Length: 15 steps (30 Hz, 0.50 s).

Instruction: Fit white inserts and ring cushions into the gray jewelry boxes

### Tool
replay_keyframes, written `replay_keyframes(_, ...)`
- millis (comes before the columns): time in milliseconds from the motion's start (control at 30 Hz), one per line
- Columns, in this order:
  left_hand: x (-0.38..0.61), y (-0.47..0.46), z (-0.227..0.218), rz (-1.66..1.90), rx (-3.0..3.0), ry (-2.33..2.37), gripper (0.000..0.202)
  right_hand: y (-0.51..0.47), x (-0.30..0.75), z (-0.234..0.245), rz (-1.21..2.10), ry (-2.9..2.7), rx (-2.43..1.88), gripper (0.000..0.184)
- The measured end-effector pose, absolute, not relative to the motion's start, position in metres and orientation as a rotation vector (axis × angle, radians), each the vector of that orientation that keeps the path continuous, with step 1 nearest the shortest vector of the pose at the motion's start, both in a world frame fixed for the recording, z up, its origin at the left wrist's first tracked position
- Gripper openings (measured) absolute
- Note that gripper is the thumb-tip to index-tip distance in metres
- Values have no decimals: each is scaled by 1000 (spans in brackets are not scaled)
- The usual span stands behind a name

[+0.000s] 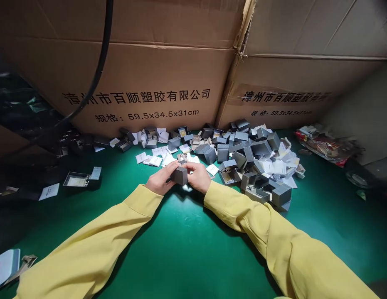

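Between my two hands is a small dark grey box [181,176], held just above the green table top. My left hand [163,178] grips its left side, with the fingers closed round it. On the other side my right hand [198,176] is closed on the same box, thumb and fingers near its far edge. Pale pieces [182,158] show just beyond the fingertips, too small to make out. Small white folded papers [156,161] lie behind my left hand. A heap of grey boxes [240,145], some with lids up, spreads right of my right hand.
Two large cardboard cartons [149,66] wall off the back. White papers [280,166] and a red plastic bag [324,143] lie at the right. An open box [77,179] stands left on the green table [187,249]. A black cable [102,62] hangs at upper left.
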State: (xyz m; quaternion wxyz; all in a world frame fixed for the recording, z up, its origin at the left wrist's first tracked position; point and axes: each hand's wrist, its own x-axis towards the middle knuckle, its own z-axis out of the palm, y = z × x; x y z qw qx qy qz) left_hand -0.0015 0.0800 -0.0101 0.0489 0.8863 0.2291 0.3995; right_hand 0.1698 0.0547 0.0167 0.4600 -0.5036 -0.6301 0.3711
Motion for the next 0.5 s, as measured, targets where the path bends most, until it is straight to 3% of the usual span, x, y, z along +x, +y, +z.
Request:
replay_keyframes(200,0,76,-10,1020,2534,981,48,53,167,10,574,-1578,-1343,12)
replay_keyframes(333,-3,78,-11,970,2380,1127,58,53,168,7,614,-1610,-1386,8)
replay_keyframes(433,-6,83,-12,953,2346,1194,63,55,170,7,712,-1767,-1187,41)
replay_keyframes(500,-9,86,-12,943,2355,1190,65,57,172,8,774,-1841,-1078,51)
